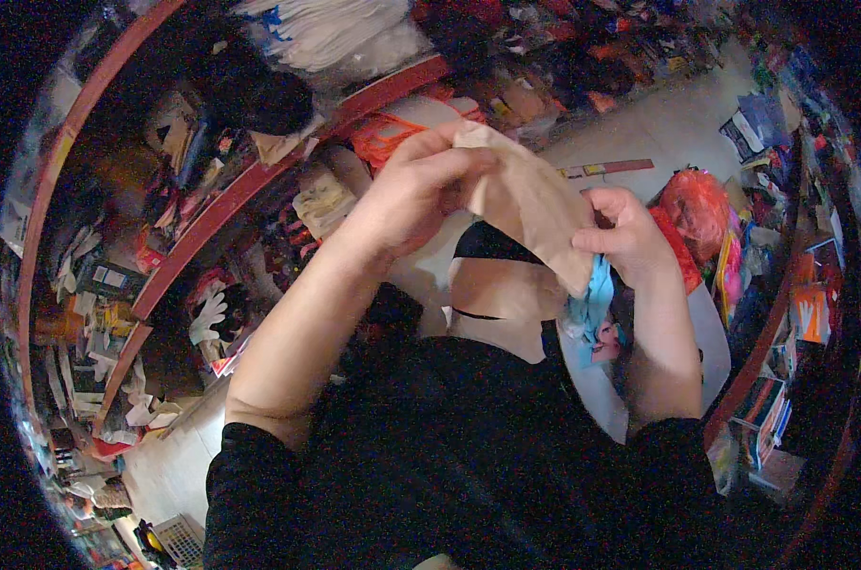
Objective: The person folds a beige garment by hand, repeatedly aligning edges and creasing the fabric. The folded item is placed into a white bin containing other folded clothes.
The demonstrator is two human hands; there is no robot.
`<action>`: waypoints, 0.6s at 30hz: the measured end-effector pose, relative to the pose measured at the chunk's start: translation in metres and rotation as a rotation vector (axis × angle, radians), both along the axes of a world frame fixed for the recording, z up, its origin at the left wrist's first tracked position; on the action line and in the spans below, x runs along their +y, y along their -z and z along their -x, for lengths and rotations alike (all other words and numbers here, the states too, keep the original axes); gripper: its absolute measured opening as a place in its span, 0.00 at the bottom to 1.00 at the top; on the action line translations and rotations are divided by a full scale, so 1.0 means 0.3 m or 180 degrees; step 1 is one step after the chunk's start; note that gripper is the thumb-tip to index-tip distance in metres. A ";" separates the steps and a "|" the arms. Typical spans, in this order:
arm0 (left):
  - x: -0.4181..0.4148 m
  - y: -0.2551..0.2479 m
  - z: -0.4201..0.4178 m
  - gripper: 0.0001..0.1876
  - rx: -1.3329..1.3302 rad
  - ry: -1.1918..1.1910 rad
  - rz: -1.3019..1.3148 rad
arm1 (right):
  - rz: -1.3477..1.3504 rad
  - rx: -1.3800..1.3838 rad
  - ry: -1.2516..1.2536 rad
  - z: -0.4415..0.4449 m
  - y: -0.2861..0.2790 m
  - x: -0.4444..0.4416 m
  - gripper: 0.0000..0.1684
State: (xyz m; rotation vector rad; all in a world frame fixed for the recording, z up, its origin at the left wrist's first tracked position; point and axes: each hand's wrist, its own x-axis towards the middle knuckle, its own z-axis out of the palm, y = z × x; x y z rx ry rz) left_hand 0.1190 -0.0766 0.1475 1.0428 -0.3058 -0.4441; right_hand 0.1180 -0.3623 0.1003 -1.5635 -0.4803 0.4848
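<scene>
In front of my chest, a beige piece of fabric [534,203] is stretched at a slant between both hands. My left hand [430,182] pinches its upper end with thumb and fingers. At the lower right end, my right hand [619,231] grips the edge between thumb and curled fingers. Just under that hand hangs a light-blue printed wrapper [596,306]; whether the hand holds it too, I cannot tell. Beneath the fabric lies a beige item with black bands [502,285], partly covered and not clear enough to name.
Shelves with red edges [217,214] packed with goods curve along my left. A white glove [209,317] lies among them. To the right are a red plastic-wrapped bundle [694,206] and another stocked shelf [765,320]. Stacked white textiles [345,32] sit at the top. Pale floor [637,135] shows ahead.
</scene>
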 end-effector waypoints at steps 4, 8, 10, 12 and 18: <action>0.063 0.098 0.024 0.11 0.0309 -0.0286 -0.0136 | 0.0456 0.0281 0.0075 0.065 0.029 -0.070 0.21; 0.095 0.197 0.075 0.11 0.0618 -0.0694 -0.0611 | 0.0240 0.0485 0.0512 0.121 0.124 -0.128 0.19; 0.093 0.236 0.087 0.11 0.0667 -0.0793 -0.0871 | 0.0225 0.0485 0.0778 0.139 0.168 -0.146 0.16; 0.074 0.232 0.110 0.12 0.0752 -0.0983 -0.1070 | 0.0046 0.0753 0.0979 0.159 0.187 -0.150 0.14; 0.085 0.329 0.068 0.10 0.0453 -0.0995 -0.1496 | 0.0051 0.1140 0.1546 0.223 0.141 -0.114 0.10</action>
